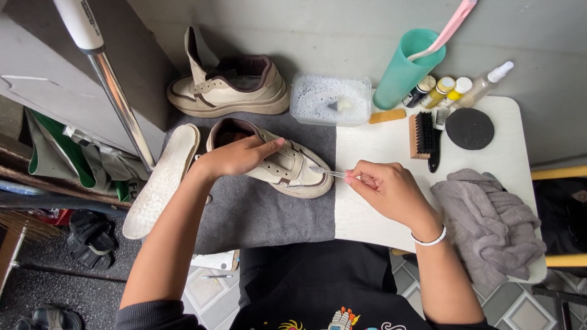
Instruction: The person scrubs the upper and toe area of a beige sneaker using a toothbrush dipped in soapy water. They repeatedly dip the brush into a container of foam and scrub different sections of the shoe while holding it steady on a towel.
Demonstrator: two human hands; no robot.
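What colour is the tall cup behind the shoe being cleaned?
The tall cup is teal green, seen in the head view.

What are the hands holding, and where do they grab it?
Right hand pinches a small brush by its handle end; left hand holds the beige shoe over its top.

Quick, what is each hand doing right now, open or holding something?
Left hand: closed on the beige sneaker, holding it steady.
Right hand: closed on a small brush, its tip at the sneaker's toe.
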